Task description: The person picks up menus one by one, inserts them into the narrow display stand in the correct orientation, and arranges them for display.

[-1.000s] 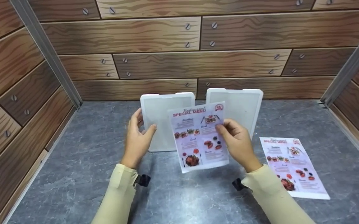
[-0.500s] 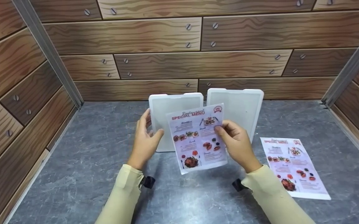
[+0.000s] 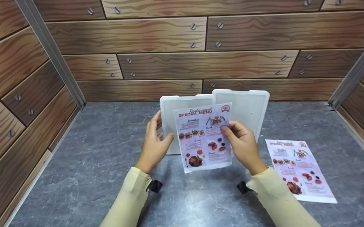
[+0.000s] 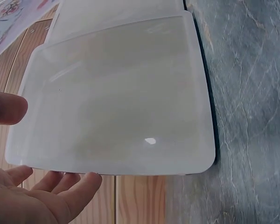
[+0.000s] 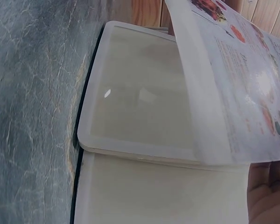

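My right hand [image 3: 244,143] pinches a printed restaurant menu sheet [image 3: 197,142] at its right edge, thumb in front, and holds it up off the table. Behind the sheet stand two upright, pale, white-rimmed panels that look like sign holders. My left hand [image 3: 155,142] is at the left holder [image 3: 170,110]: in the left wrist view its fingertips touch the outer edge of that holder [image 4: 121,93], while the thumb stands apart. The right holder [image 3: 248,108] is partly overlapped by the left one. The sheet hides much of both in the head view.
A second, matching menu sheet [image 3: 301,171] lies flat on the grey marbled table [image 3: 84,176] to the right, beside my right forearm. Wood-patterned walls [image 3: 156,64] enclose the back and both sides. Each wrist wears a small black camera.
The left holder has slid right along with my left hand, closing the gap and now overlapping the right holder. The held menu sheet shifts only slightly; the sheet on the table stays put.
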Motion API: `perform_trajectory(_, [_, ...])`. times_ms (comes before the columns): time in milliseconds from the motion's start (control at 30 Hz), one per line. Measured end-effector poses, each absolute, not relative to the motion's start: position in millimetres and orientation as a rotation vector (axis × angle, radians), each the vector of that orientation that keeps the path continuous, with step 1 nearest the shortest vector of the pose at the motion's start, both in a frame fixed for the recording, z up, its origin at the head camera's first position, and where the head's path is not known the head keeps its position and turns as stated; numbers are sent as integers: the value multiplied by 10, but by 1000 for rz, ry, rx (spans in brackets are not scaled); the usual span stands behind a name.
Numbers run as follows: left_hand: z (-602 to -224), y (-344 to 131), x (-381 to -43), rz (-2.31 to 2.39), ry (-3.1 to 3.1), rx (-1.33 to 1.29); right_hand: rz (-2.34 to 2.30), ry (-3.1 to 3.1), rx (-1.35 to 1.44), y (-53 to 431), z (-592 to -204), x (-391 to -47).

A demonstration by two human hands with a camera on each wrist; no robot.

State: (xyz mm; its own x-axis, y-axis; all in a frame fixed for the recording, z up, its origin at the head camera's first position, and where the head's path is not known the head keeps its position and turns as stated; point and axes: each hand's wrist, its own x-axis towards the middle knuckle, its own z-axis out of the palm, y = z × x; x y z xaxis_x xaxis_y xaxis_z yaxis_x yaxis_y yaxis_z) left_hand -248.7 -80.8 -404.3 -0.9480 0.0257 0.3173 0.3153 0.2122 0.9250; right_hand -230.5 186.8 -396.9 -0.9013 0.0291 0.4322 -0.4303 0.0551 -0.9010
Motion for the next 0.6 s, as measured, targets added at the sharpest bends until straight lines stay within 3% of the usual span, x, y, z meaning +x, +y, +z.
perform_trajectory(267, [-3982,-835,-2472,-1473,-2054,-359,1925,-1922,437,1874,-3952,-2307])
perform_trajectory(600, [-3895,-708,-2299,-1568,-2414,-814,1938,-1831,293,1873,-3905,-2294])
